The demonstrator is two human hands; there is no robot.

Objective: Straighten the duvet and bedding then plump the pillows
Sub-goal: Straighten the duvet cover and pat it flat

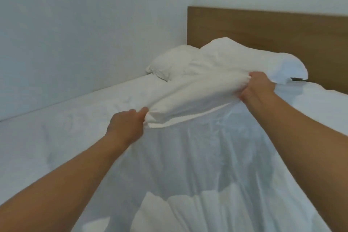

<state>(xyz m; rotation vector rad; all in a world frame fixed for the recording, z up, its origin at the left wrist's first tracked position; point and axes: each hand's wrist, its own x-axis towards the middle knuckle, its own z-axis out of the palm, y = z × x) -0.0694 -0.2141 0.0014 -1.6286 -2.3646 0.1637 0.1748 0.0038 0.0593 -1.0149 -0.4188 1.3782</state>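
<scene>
Straightening is under way: the left hand (125,125) and right hand (258,86) each clutch the top edge of the duvet (197,88), lifted near the pillows (169,64), which next needs, I judge, an even pull toward the headboard (263,28)

Wooden headboard (263,30), pale wall (84,34)
</scene>
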